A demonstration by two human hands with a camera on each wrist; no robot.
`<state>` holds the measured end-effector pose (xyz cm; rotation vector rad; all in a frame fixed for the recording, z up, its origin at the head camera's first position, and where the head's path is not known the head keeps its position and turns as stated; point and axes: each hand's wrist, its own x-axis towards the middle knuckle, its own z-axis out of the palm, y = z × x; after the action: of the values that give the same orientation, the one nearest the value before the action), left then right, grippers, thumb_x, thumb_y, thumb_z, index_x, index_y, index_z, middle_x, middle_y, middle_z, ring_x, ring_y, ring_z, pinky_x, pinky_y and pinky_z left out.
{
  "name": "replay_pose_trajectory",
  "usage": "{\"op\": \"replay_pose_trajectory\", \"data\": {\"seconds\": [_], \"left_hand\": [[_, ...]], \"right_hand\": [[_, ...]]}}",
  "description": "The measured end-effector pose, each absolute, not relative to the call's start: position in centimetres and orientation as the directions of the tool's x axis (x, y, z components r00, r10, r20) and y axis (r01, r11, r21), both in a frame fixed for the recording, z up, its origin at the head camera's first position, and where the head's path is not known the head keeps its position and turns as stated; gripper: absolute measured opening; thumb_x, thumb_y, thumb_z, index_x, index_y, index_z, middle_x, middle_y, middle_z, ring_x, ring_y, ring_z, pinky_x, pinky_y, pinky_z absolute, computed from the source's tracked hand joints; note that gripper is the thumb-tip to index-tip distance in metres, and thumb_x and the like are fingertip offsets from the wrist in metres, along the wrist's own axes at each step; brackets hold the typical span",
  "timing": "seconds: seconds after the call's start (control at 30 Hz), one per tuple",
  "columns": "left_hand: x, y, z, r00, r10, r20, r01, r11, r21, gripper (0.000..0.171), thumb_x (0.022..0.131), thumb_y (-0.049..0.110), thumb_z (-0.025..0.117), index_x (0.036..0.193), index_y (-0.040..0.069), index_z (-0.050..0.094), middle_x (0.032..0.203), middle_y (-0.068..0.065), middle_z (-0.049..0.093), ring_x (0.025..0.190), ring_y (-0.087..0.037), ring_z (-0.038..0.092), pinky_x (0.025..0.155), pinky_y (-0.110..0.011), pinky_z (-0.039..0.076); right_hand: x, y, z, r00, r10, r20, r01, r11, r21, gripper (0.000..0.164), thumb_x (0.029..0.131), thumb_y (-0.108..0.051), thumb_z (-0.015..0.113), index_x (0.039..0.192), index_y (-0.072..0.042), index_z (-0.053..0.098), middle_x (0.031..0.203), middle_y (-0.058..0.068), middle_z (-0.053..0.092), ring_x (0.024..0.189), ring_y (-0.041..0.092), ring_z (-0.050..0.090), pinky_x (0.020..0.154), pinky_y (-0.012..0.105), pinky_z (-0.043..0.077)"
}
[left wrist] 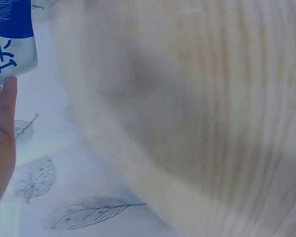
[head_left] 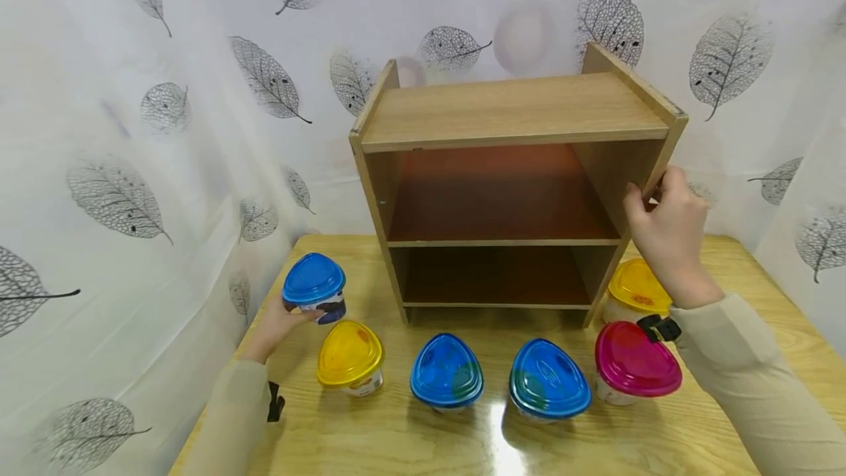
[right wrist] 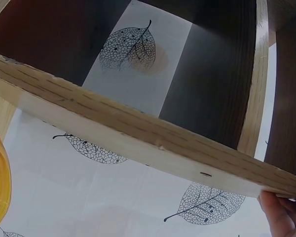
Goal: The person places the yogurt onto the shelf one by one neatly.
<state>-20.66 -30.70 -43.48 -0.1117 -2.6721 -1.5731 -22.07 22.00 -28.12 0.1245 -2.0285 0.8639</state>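
My left hand (head_left: 274, 325) grips a small tub with a blue lid (head_left: 313, 278) near the left edge of the table. The left wrist view catches part of its white and blue side (left wrist: 15, 47), with a fingertip (left wrist: 9, 91) against the lower part. At the right, my right hand (head_left: 670, 233) pinches the front edge of the right side panel of a wooden shelf unit (head_left: 515, 109). In the right wrist view, the thumb and fingers (right wrist: 281, 215) close round that panel's edge (right wrist: 138, 126).
Before the shelf, tubs line the table (head_left: 396, 439): one yellow-lidded (head_left: 350, 351), two blue-lidded (head_left: 447, 371) (head_left: 548, 379), one pink-lidded (head_left: 636, 358). Another yellow-lidded tub (head_left: 637, 285) stands by the shelf's right side. A leaf-patterned white curtain (head_left: 198, 189) surrounds the table.
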Motion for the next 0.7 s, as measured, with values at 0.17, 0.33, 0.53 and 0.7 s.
{"op": "replay_pose_trajectory", "data": {"seconds": [0.17, 0.33, 0.53, 0.7], "left_hand": [[-20.2, -30.8, -41.2, -0.995, 0.058, 0.084, 0.102, 0.488, 0.867, 0.08, 0.076, 0.017, 0.07, 0.137, 0.0, 0.021, 0.134, -0.024, 0.031, 0.118, -0.04, 0.033, 0.095, -0.055, 0.026], [-19.8, -30.3, -38.8, -0.994, 0.049, 0.097, 0.109, 0.505, 0.856, 0.079, 0.076, 0.018, 0.07, 0.136, -0.001, 0.023, 0.133, -0.025, 0.034, 0.117, -0.041, 0.035, 0.093, -0.055, 0.028], [-19.5, -29.1, -36.2, -0.99, 0.045, 0.131, 0.136, 0.494, 0.859, 0.077, 0.077, 0.017, 0.069, 0.137, 0.001, 0.022, 0.132, -0.025, 0.034, 0.115, -0.043, 0.036, 0.089, -0.056, 0.032], [-19.1, -28.1, -33.8, -0.982, 0.049, 0.185, 0.186, 0.468, 0.864, 0.075, 0.077, 0.013, 0.068, 0.137, 0.003, 0.024, 0.133, -0.023, 0.034, 0.116, -0.043, 0.036, 0.086, -0.056, 0.035]], "right_hand": [[-22.0, 22.0, -28.2, -0.585, 0.226, 0.779, -0.4, 0.755, -0.519, 0.023, 0.081, -0.008, 0.053, 0.09, 0.013, 0.05, 0.081, 0.026, 0.059, 0.077, 0.041, 0.06, 0.058, -0.004, 0.025], [-21.9, 22.1, -28.1, -0.597, 0.229, 0.769, -0.387, 0.757, -0.526, 0.024, 0.081, -0.008, 0.053, 0.092, 0.013, 0.05, 0.084, 0.026, 0.06, 0.078, 0.041, 0.059, 0.059, -0.004, 0.025], [-21.8, 22.1, -28.1, -0.607, 0.229, 0.761, -0.381, 0.757, -0.531, 0.024, 0.082, -0.009, 0.053, 0.094, 0.012, 0.05, 0.086, 0.025, 0.06, 0.079, 0.041, 0.06, 0.062, -0.004, 0.026], [-21.9, 22.1, -28.0, -0.613, 0.226, 0.757, -0.38, 0.756, -0.533, 0.025, 0.082, -0.01, 0.053, 0.096, 0.011, 0.051, 0.087, 0.025, 0.061, 0.08, 0.04, 0.06, 0.063, -0.004, 0.028]]}}
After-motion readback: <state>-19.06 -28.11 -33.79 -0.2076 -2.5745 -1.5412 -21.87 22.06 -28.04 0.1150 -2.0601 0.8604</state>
